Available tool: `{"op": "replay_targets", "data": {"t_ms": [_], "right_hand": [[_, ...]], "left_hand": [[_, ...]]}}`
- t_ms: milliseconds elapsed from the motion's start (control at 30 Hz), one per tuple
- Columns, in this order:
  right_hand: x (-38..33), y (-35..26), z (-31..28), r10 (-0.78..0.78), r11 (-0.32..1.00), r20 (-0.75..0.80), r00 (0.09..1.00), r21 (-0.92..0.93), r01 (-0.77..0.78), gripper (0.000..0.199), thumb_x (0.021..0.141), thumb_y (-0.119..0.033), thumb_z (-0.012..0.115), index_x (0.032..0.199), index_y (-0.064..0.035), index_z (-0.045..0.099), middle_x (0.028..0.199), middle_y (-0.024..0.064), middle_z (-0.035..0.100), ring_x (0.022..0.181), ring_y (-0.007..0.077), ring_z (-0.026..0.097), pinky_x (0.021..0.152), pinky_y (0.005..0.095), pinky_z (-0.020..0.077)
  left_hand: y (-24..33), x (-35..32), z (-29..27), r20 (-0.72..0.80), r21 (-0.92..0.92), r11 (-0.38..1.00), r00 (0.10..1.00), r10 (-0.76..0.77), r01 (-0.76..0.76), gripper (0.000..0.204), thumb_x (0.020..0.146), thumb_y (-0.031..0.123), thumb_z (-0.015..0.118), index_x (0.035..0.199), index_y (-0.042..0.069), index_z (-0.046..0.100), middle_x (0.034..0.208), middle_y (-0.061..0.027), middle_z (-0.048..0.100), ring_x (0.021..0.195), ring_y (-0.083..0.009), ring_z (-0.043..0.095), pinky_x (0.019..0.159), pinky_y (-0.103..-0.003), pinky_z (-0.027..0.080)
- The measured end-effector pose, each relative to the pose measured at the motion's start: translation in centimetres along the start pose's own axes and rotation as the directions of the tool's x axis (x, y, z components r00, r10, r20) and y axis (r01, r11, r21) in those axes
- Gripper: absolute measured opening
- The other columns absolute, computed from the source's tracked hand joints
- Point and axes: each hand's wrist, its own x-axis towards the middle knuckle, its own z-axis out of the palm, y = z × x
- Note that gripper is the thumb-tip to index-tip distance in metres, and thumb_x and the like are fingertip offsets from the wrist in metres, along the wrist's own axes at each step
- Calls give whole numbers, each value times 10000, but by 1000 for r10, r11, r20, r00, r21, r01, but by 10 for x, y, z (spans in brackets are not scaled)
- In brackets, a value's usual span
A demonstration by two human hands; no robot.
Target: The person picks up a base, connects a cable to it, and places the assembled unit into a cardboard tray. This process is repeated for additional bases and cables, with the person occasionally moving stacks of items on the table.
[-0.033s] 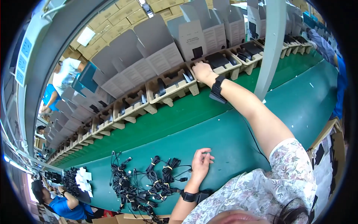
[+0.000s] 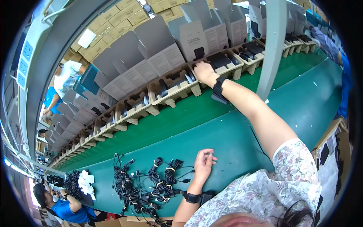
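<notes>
1. Nearest, on the near side of the grey post (image 2: pixel 273 49) and to its left: left hand (image 2: pixel 203 164), half open, with fingers loosely bent, above the teal worktable (image 2: pixel 189 143).
2. Farther left of the post, beside that hand: black cables (image 2: pixel 123 178), thin and glossy, folded into bundles with pale bands, heaped in a loose tangle with small plugs poking out.
3. Beyond the worktable, running past the foot of the post: a brighter green strip (image 2: pixel 181 111).
4. Just left of the post, at the end of an outstretched forearm: right hand (image 2: pixel 206 73), fingers bent down into the left end of a tray (image 2: pixel 235 68). Fingertips hidden; cannot tell about any grip.
5. Left of the post, under that hand: the same tray, tan, moulded, matt, with blunt projections along the front and a flat, dark black piece (image 2: pixel 218 59) inside.
6. On both sides of the post: similar tan trays (image 2: pixel 174 92) in a curving row.
7. Behind the row, left and right of the post: grey boxes (image 2: pixel 193 34) with raised flaps.
8. Farthest, left of the post: stacked brown cartons (image 2: pixel 109 28).
</notes>
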Motion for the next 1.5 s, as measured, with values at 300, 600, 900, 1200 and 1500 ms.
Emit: {"op": "replay_targets", "data": {"t_ms": [300, 600, 900, 1200, 1500], "right_hand": [[-176, -7, -36, -300, 925, -589, 751, 11, 379, 308, 749, -107, 589, 1053, -71, 553, 1062, 104, 539, 1030, 270, 506, 942, 426, 360], [-471, 23, -42, 392, 897, -287, 874, 328, -295, 112, 822, -111, 594, 918, -61, 564, 802, 90, 571, 687, 282, 561, 613, 362, 448], [-491, 5, -23, 899, 427, -258, 355, 699, -573, 93, 838, -132, 567, 922, -97, 587, 714, 101, 613, 596, 227, 600, 550, 334, 471], [-495, 2, -30, 877, 476, -303, 373, 648, -595, 86, 844, -110, 582, 923, -78, 593, 668, 72, 581, 516, 148, 526, 491, 285, 418], [-498, -4, -37, 886, 447, -258, 385, 694, -564, 70, 842, -107, 552, 899, -73, 575, 710, 107, 602, 581, 248, 588, 525, 338, 456]], "left_hand": [[-7, 2, -1, -2, 34, 997, 998, 64, -63, 161, 922, 22, 473, 1079, -7, 492, 970, -89, 586, 750, -123, 605, 612, -224, 501], [24, -17, 17, 50, -1, 984, 983, 177, -177, 118, 927, 44, 474, 1018, -3, 532, 965, -79, 596, 755, -110, 604, 619, -214, 487], [35, -44, 37, 251, 27, 955, 927, 278, -294, 124, 920, 42, 485, 1024, 3, 540, 988, -78, 594, 787, -115, 604, 660, -222, 487], [34, -60, 47, 346, 179, 873, 859, 376, -454, 114, 885, 9, 507, 981, 6, 569, 990, -69, 563, 819, -132, 593, 703, -243, 479], [23, -68, 56, 403, 237, 873, 861, 310, -426, 118, 874, 5, 514, 974, 12, 576, 1000, -73, 562, 902, -145, 561, 753, -249, 459]]}}
